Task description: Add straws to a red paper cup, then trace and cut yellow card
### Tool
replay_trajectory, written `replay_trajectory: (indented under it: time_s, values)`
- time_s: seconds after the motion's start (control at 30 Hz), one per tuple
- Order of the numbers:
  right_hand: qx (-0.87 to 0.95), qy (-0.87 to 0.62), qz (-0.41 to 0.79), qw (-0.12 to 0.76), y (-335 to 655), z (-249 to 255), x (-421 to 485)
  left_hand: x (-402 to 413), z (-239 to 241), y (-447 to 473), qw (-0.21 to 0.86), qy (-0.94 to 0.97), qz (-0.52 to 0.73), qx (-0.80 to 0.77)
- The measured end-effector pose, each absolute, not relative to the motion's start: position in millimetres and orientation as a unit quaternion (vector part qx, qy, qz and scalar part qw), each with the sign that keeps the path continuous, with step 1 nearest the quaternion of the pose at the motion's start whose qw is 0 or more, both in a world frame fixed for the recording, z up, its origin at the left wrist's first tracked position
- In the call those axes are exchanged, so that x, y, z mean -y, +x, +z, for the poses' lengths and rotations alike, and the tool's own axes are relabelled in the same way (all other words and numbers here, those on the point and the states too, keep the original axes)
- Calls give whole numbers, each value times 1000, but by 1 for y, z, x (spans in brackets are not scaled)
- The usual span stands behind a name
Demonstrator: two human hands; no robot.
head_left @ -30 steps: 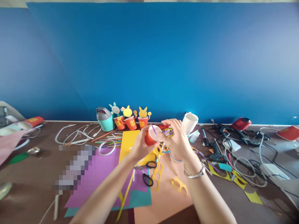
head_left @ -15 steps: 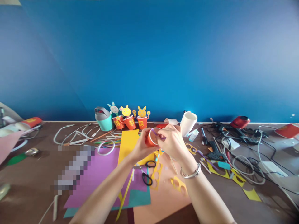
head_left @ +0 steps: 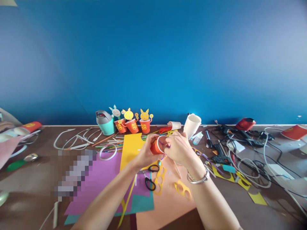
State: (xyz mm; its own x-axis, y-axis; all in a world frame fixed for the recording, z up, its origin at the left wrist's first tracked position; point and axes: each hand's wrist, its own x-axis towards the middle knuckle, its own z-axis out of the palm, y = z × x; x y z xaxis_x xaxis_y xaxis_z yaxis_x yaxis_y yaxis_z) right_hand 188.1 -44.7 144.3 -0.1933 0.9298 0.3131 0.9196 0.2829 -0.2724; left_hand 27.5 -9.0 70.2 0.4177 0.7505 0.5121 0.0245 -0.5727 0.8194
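My left hand (head_left: 145, 152) is wrapped round a red paper cup (head_left: 155, 147), whose open mouth is tilted toward my right hand. At the cup's rim, my right hand (head_left: 178, 145) pinches a thin purple strip (head_left: 165, 144); part of it reaches into the cup, and my fingers hide the rest. Below the hands lie scissors with black handles (head_left: 150, 183) and a yellow paper scrap with round holes (head_left: 159, 180). Behind them stand several red cups (head_left: 145, 126) with paper animal heads, such as a yellow one (head_left: 144, 114).
Purple paper (head_left: 105, 179) and peach paper (head_left: 165, 207) cover the middle of the table. A teal container (head_left: 105, 126) and a white paper roll (head_left: 192, 124) stand near the wall. On the right are a black glue gun (head_left: 221, 155) and tangled cables (head_left: 254, 172).
The cup has tipped and moved slightly down and right with my left hand. My right hand has shifted a little down, and the purple strip now sits lower in the cup's mouth.
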Motion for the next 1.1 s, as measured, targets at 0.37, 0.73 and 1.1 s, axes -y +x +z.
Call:
replay_trajectory:
  time_s: [0.37, 0.73, 1.1]
  values:
    - [762, -564, 57, 313, 182, 147, 39, 11, 63, 33, 325, 750, 476, -324]
    - [692, -542, 106, 465, 201, 145, 28, 4, 65, 29, 27, 847, 429, -313]
    - [677, -498, 304, 449, 203, 126, 8, 8, 74, 28, 101, 901, 324, -269]
